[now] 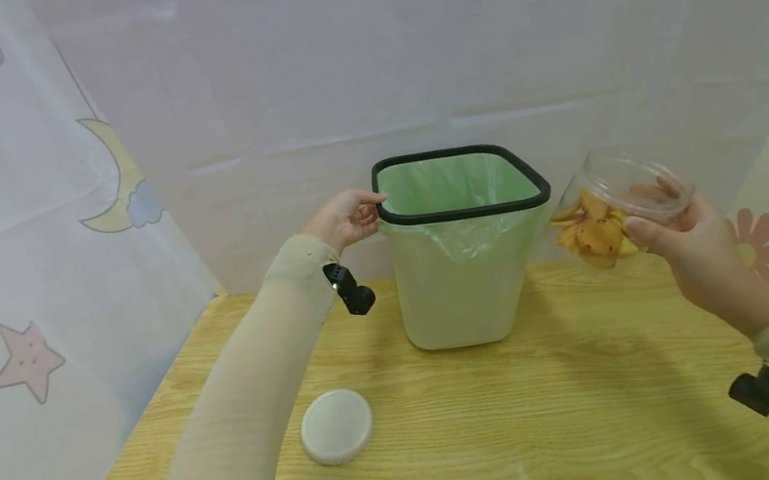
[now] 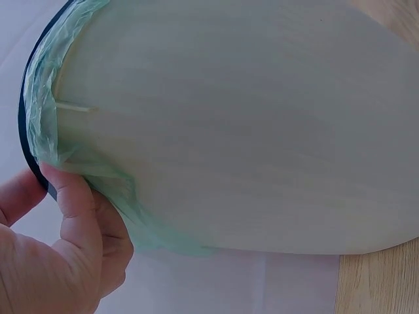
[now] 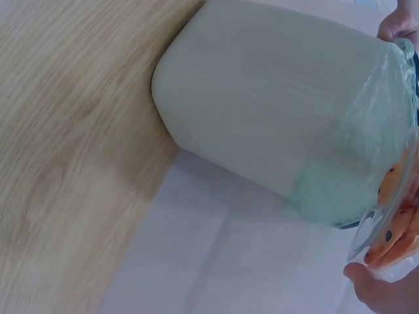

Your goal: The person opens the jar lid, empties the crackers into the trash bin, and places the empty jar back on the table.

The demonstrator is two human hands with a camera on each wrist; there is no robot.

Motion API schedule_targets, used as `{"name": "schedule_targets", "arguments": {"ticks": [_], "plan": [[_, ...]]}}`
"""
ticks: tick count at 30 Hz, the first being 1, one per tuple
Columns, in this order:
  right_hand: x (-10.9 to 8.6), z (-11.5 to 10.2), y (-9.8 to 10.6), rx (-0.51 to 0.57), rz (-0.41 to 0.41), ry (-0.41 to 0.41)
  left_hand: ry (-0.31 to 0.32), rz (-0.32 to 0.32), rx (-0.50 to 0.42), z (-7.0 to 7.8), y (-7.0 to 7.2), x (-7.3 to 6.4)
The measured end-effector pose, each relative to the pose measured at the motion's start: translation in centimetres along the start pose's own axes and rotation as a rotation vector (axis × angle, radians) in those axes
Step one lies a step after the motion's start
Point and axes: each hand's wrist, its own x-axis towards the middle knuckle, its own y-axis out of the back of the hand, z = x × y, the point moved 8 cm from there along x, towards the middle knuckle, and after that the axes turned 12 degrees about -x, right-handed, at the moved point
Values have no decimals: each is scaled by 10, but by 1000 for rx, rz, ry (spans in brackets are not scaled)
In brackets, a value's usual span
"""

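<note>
A white waste bin (image 1: 461,287) stands on the table with a black rim (image 1: 465,213) and a green plastic bag (image 1: 450,181) folded over its edge. My left hand (image 1: 350,216) pinches the rim's left side; in the left wrist view its thumb (image 2: 69,190) lies on the bag just below the black edge. To the right of the bin, my right hand (image 1: 708,260) grips a clear plastic jar (image 1: 642,183), tilted with its mouth up. Orange, peel-like pieces with dark spots (image 1: 597,230) lie inside the jar. The jar overlaps the bin's bagged edge in the right wrist view.
A round white screw lid (image 1: 337,425) lies on the wooden table (image 1: 493,438), in front of the bin and right of my left forearm. Printed cloth walls (image 1: 358,55) close in the back and sides.
</note>
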Motion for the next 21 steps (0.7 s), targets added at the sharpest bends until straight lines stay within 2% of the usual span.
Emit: {"name": "schedule_targets", "arguments": {"ticks": [7,18,21], "plan": [[8,-1,4,-21,11,-41,-6,5,4,-1,0,2],[21,-11,7,-183,-20,-64,3,-7,-11,-4,-2,1],[22,-15,9,-401,-38,-62,5,-15,-34,-5,-4,0]]}}
